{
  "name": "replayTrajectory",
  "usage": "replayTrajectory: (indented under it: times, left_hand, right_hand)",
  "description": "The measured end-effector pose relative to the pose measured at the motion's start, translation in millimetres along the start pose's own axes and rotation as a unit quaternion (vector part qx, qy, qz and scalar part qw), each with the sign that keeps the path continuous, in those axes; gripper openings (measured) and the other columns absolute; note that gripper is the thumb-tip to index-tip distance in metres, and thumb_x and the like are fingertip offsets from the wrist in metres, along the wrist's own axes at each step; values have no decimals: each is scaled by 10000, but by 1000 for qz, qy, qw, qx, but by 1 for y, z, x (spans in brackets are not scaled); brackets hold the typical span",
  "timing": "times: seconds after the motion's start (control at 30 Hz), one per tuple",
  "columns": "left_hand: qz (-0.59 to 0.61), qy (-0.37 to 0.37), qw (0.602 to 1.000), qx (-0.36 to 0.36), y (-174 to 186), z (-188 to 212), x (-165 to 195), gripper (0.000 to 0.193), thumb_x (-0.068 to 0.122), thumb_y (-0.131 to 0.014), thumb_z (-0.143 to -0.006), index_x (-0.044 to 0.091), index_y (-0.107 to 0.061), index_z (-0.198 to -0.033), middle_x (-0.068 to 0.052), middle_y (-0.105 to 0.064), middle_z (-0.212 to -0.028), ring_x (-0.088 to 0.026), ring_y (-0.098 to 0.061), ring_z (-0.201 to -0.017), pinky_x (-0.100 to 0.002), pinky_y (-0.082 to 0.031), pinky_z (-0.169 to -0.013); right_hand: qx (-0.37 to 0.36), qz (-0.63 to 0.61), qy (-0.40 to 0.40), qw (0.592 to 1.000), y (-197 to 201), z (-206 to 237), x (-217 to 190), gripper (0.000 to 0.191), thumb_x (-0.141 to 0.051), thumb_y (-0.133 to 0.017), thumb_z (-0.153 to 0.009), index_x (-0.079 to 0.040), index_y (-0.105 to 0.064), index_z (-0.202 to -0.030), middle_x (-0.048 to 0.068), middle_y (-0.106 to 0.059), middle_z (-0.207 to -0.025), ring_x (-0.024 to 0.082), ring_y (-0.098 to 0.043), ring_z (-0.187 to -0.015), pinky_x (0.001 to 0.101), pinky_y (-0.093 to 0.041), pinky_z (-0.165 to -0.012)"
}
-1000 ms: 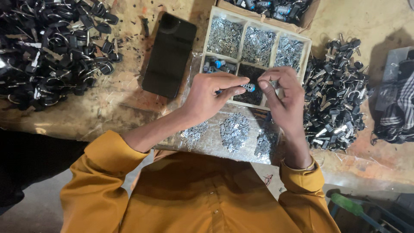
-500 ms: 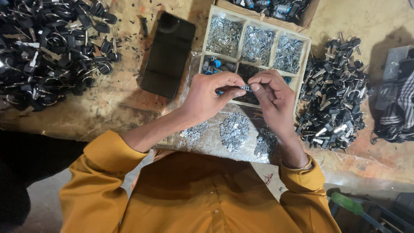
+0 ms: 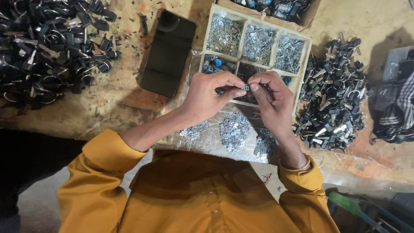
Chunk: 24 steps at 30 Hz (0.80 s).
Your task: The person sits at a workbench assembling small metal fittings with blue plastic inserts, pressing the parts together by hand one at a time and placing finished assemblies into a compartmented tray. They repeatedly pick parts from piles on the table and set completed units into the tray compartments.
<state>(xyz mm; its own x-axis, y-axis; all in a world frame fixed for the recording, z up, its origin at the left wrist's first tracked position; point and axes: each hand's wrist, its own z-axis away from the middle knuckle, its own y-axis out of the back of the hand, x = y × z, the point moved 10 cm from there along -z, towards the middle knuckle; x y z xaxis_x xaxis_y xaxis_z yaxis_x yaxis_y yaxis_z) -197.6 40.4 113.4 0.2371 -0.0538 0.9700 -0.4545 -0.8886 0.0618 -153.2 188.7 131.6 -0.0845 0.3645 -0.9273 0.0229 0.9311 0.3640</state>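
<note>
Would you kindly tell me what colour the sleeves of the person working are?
Mustard yellow; the sleeves, pushed up the forearms, show best in the head view.

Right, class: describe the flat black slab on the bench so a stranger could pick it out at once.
Start at the wooden compartment tray of small metal parts. Just left of it lies the flat black slab, beyond the left hand. Unlike the tangled black heaps around it, it is one smooth, plain rectangle.

Dim warm light, brightest on the upper bench, deep shadow lower left, soft focus, slight edge distortion
</note>
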Motion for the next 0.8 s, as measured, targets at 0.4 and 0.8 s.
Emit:
replayTrajectory:
  times: [0.4, 0.8]
  left_hand:
    - [-10, 6, 1000, 3, 2, 3, -5, 141, 34, -812, -893, 39, -751, -1020, -71, -796, -971, -157, -806, -907, -268, -650, -777]
    - [-51, -18, 998, 14, 6, 2, -1, 131, 70, -825, -892, 55, -754, -1001, -74, -796, -971, -170, -806, -882, -275, -636, -719]
  right_hand:
    - [-5, -95, -45, 994, -6, 2, 12, 124, 25, -632, -1062, 41, -677, -1177, 78, -593, -1228, 96, -628, -970, 234, -545, -839]
    - [-22, 90, 8, 996, 6, -6, -11, 246, 9, -639, -1014, -55, -729, -1233, 85, -652, -1172, 188, -639, -1032, 294, -512, -873]
